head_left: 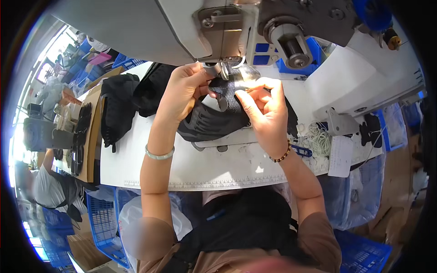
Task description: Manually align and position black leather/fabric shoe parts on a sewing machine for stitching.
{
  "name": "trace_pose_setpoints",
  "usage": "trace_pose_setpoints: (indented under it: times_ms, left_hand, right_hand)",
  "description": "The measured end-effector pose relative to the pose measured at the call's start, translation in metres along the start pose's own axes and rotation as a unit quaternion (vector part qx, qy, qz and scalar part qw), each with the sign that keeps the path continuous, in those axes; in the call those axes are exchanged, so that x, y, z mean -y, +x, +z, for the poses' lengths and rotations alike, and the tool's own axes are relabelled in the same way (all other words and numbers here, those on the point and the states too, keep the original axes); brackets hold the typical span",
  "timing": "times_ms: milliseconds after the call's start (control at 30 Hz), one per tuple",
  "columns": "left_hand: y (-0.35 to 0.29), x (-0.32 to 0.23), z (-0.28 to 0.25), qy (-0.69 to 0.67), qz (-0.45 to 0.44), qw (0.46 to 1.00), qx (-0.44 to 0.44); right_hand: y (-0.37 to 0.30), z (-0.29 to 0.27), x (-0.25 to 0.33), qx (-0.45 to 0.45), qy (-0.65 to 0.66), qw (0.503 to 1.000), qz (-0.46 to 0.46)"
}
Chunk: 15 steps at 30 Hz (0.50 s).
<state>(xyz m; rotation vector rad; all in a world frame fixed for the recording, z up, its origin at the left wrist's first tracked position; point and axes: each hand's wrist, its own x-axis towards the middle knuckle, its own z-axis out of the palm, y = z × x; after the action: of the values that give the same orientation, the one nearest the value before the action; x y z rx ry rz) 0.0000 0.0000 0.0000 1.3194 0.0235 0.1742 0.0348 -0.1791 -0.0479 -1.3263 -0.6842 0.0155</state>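
Under the head of a sewing machine (223, 34) lies a black, ribbed textile piece (207, 123) that looks like a shoe upper. My left hand (184, 88) is closed, with thumb and fingertips pinching its raised edge and a narrow grey strip (212, 69) beside the presser foot and needle. On the other side, my right hand (265, 107) is also closed, thumb and index finger pinching the black piece close to the needle area. Exactly where the fingertips meet the material is partly hidden.
More black uppers (119, 107) lie on the white table (136, 168) to the left. Tangled pale cord (317, 139), a blue thread snipper (302, 151) and a white card (340, 157) sit right. Blue baskets (101, 218) stand below; another person (50, 186) works far left.
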Motion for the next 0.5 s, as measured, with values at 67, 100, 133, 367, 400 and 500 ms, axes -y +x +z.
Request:
trace_pose_setpoints:
  times_ms: [67,100,133,367,400,500]
  left_hand:
    - [0.0,0.0,-0.001,-0.032,0.01,0.999,-0.007]
    - [0.0,0.001,0.001,-0.033,0.01,0.999,-0.006]
    - [-0.001,0.0,0.003,-0.028,0.008,0.999,-0.013]
    - [-0.005,-0.005,0.002,0.074,-0.02,0.997,-0.002]
    - [-0.006,-0.005,0.0,0.074,-0.02,0.997,-0.004]
    - [-0.006,-0.005,-0.004,0.086,-0.02,0.996,0.02]
  right_hand:
    - [0.001,0.002,0.0,0.003,0.059,0.998,-0.016]
    - [0.001,0.001,0.0,0.002,0.058,0.998,-0.016]
    - [0.001,0.0,-0.001,0.006,0.057,0.998,-0.033]
    - [-0.004,-0.009,0.001,0.069,0.036,0.996,-0.043]
    - [-0.005,-0.009,0.001,0.07,0.037,0.996,-0.043]
    - [-0.006,-0.008,0.0,0.1,0.007,0.991,-0.084]
